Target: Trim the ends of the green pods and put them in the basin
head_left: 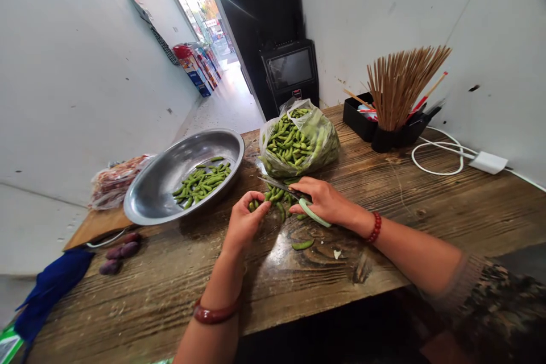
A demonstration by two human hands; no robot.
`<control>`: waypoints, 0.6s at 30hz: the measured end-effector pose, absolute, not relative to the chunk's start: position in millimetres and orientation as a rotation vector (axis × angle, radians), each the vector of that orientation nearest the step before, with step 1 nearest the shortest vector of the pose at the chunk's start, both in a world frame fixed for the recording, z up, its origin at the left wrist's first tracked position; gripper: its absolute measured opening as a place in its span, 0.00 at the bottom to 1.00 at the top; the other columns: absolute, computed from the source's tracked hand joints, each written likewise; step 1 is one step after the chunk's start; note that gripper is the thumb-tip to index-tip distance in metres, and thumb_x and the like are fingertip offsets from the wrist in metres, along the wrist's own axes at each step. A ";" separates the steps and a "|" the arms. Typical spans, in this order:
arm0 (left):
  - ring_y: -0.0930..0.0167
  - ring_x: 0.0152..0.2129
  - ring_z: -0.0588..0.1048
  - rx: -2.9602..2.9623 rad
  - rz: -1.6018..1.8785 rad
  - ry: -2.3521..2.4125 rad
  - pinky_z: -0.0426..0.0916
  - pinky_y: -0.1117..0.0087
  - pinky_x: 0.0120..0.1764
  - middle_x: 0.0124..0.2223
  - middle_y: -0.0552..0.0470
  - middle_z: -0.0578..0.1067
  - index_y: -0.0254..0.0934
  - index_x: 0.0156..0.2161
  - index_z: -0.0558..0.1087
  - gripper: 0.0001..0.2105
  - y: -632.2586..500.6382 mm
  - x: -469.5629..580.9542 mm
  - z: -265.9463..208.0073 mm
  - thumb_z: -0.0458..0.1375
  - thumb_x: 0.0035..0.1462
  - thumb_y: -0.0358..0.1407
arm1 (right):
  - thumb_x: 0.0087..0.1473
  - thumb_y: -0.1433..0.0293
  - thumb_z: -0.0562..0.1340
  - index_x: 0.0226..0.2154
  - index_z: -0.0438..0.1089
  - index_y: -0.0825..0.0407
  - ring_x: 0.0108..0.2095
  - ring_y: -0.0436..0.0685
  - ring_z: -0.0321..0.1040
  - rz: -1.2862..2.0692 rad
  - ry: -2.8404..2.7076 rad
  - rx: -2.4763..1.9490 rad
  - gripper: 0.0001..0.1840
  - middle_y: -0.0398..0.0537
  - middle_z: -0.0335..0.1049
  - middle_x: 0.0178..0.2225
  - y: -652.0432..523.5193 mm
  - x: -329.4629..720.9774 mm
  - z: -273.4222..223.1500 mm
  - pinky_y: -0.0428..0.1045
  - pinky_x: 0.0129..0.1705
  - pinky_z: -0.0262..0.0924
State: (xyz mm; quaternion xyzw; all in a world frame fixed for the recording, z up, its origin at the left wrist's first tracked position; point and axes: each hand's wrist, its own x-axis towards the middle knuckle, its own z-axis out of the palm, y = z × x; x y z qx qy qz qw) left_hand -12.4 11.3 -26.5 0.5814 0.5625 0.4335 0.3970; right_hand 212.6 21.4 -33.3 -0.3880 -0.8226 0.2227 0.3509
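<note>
My left hand [244, 220] pinches an edamame pod [255, 203] between thumb and fingers, just left of a small heap of pods [279, 194] on the table. In my right hand [326, 200] is a pair of scissors [314, 213] with pale green handles; the blades point left over the heap. Behind the heap, a clear plastic bag [326, 145] bulges with edamame pods. To the left, a wide steel basin [147, 193] holds more pods on its bottom. One loose pod [302, 244] lies nearer me, beside a small whitish scrap [336, 253].
At the back right stand wooden skewers [396, 91] in a black holder [384, 139], near a white cable and adapter [488, 162]. Several purplish-red round items [129, 249] and a blue cloth [57, 281] lie left. A bagged reddish item [117, 182] is behind the basin.
</note>
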 end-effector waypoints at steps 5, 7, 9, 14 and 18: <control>0.81 0.15 0.59 1.181 1.147 1.278 0.51 0.79 0.18 0.24 0.57 0.70 0.35 0.38 0.75 0.15 6.2 -7.1 -19.6 0.67 0.45 0.39 | 0.47 0.62 0.70 0.48 0.70 0.54 0.35 0.54 0.67 0.584 -2.162 -1.000 0.26 0.49 0.69 0.38 19.3 211.8 -33.7 0.49 0.38 0.62; 0.82 0.14 0.59 1.154 1.161 1.244 0.49 0.79 0.17 0.26 0.56 0.71 0.34 0.38 0.75 0.15 6.0 -5.7 -19.0 0.67 0.46 0.40 | 0.47 0.61 0.70 0.49 0.69 0.54 0.36 0.55 0.67 0.583 -2.191 -1.004 0.28 0.50 0.69 0.39 18.4 211.7 -33.9 0.49 0.40 0.63; 0.82 0.14 0.59 1.147 1.186 1.224 0.48 0.79 0.17 0.27 0.55 0.72 0.33 0.35 0.75 0.14 5.9 -5.1 -19.1 0.66 0.47 0.41 | 0.47 0.60 0.70 0.49 0.69 0.55 0.39 0.56 0.68 0.588 -2.209 -1.005 0.29 0.51 0.69 0.40 17.6 211.7 -33.7 0.50 0.42 0.63; 0.82 0.15 0.59 1.217 1.174 1.207 0.50 0.79 0.18 0.26 0.55 0.71 0.33 0.34 0.75 0.12 4.2 -3.2 -18.9 0.66 0.48 0.40 | 0.47 0.60 0.70 0.51 0.67 0.54 0.42 0.58 0.68 0.593 -2.253 -0.967 0.30 0.52 0.68 0.42 15.2 211.3 -31.8 0.50 0.44 0.63; 0.81 0.15 0.59 1.236 1.165 1.185 0.51 0.78 0.18 0.26 0.55 0.71 0.34 0.37 0.76 0.12 3.1 -1.3 -19.2 0.66 0.48 0.39 | 0.47 0.61 0.70 0.51 0.67 0.53 0.40 0.57 0.68 0.582 -2.262 -0.970 0.30 0.50 0.68 0.41 12.9 210.3 -29.4 0.50 0.41 0.63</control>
